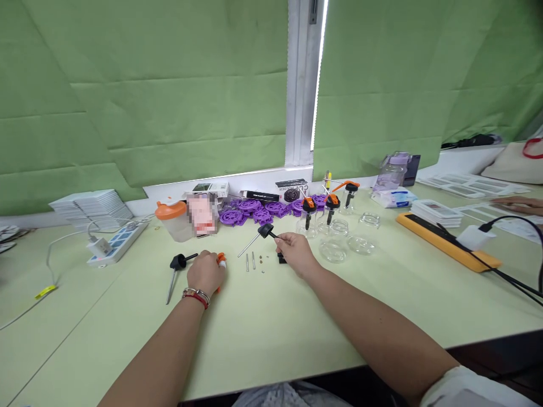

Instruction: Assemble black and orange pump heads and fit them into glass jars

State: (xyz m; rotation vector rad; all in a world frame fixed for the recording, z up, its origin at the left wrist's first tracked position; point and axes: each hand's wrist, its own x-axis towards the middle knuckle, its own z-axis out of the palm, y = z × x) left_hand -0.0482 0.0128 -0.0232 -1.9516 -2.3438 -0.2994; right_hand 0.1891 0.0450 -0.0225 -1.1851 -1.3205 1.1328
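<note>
Pump-lid assembly, partly done
Near center, right hand (294,251) pinches a black pump head (266,230); left hand (206,272) closes on an orange part (220,260). 3 finished lids (330,202) sit on jars (335,240); pins (250,261) lie loose between.

head view: looking forward and down from above the near edge of the pale green table (271,333) | facing the green blinds (148,102) behind it | sitting close, both forearms filling the foreground
</note>
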